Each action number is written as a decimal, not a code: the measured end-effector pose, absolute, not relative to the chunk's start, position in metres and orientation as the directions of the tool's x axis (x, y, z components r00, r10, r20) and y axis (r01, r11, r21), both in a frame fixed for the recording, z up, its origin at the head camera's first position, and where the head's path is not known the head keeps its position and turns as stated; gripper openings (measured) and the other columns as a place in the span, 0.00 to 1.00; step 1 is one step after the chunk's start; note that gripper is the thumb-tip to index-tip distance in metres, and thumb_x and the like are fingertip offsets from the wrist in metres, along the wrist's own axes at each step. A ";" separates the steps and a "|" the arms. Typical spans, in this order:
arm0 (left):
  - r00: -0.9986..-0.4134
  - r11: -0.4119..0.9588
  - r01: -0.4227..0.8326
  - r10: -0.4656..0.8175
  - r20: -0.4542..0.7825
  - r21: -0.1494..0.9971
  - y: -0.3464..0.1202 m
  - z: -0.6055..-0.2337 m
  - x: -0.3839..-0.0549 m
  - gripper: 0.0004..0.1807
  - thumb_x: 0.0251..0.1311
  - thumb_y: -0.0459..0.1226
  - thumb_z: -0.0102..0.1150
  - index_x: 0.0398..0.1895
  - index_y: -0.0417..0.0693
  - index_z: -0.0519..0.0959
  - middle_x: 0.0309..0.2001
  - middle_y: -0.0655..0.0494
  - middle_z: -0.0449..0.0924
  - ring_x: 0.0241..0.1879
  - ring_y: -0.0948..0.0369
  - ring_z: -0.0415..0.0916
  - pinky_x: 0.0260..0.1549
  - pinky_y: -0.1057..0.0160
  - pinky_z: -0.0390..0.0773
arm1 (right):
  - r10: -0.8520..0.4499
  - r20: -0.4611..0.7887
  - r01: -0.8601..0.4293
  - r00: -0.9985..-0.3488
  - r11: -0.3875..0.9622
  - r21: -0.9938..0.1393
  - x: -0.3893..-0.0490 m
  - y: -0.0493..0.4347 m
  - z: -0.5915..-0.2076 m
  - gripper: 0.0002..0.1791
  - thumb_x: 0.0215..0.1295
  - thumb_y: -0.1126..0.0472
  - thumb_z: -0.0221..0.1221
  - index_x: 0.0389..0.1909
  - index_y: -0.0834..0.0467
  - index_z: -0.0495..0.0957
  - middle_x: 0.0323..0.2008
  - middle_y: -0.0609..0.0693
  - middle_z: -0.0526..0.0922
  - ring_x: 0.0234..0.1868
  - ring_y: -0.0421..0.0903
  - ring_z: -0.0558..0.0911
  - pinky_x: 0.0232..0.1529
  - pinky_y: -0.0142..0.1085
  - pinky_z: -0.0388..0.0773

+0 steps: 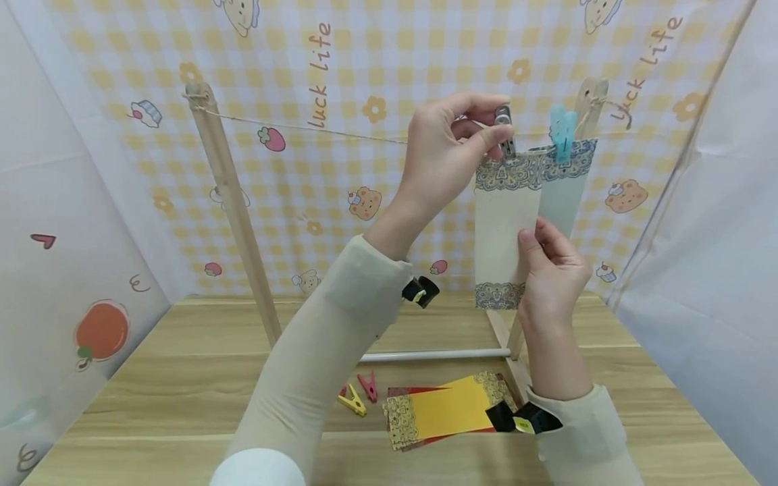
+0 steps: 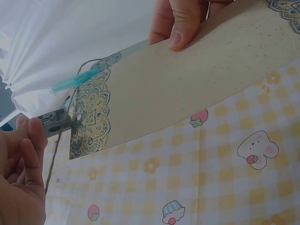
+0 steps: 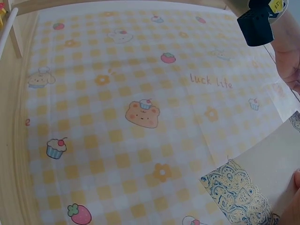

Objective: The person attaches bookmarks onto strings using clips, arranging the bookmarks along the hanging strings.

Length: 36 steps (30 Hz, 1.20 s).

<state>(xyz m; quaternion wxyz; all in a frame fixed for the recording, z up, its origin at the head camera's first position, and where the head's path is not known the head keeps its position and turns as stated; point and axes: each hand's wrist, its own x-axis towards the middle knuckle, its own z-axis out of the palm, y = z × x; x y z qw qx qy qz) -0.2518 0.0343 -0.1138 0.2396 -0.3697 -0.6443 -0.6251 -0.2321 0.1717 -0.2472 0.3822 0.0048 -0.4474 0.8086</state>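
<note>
My left hand [image 1: 446,145] pinches a grey clothespin [image 1: 505,128] between thumb and fingers, at the top edge of a cream card [image 1: 504,229] with ornate blue-and-gold borders. In the left wrist view the tip of the grey clothespin [image 2: 55,119] meets the card's patterned end, right by the twine. Lower down, my right hand [image 1: 552,270] grips the card's right edge, thumb on the front. Partly behind this card, a pale blue-green card [image 1: 559,202] with a similar border hangs from the line by a light blue clothespin [image 1: 563,131].
Twine [image 1: 316,129] runs between two wooden posts [image 1: 227,196], joined low by a white rod [image 1: 437,355]. On the table [image 1: 200,391] lie a stack of yellow and red patterned cards [image 1: 446,412], a yellow clothespin [image 1: 352,401] and a red clothespin [image 1: 368,385]. A checked cloth [image 1: 340,223] hangs behind.
</note>
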 end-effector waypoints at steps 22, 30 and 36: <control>-0.603 0.047 0.795 0.171 0.780 0.605 0.036 -0.117 -0.255 0.13 0.57 0.27 0.67 0.46 0.33 0.83 0.34 0.44 0.85 0.23 0.59 0.82 0.20 0.67 0.74 | 0.590 0.346 -0.558 -0.729 -0.220 -0.801 -0.229 0.173 -0.248 0.10 0.58 0.74 0.66 0.39 0.61 0.88 0.27 0.45 0.85 0.32 0.40 0.79 0.34 0.24 0.78; -0.601 0.068 0.798 0.166 0.782 0.599 0.039 -0.117 -0.258 0.13 0.56 0.27 0.68 0.46 0.33 0.83 0.34 0.44 0.86 0.23 0.58 0.82 0.22 0.67 0.77 | 0.595 0.326 -0.553 -0.735 -0.248 -0.795 -0.231 0.175 -0.245 0.11 0.60 0.75 0.64 0.35 0.58 0.88 0.26 0.44 0.84 0.33 0.40 0.79 0.35 0.24 0.78; -0.664 0.079 0.744 0.190 0.723 0.663 0.040 -0.116 -0.259 0.14 0.56 0.28 0.68 0.46 0.35 0.83 0.35 0.44 0.86 0.23 0.60 0.81 0.26 0.68 0.80 | 0.582 0.328 -0.550 -0.744 -0.254 -0.795 -0.231 0.175 -0.244 0.12 0.60 0.76 0.64 0.36 0.57 0.88 0.27 0.45 0.84 0.34 0.40 0.78 0.35 0.23 0.78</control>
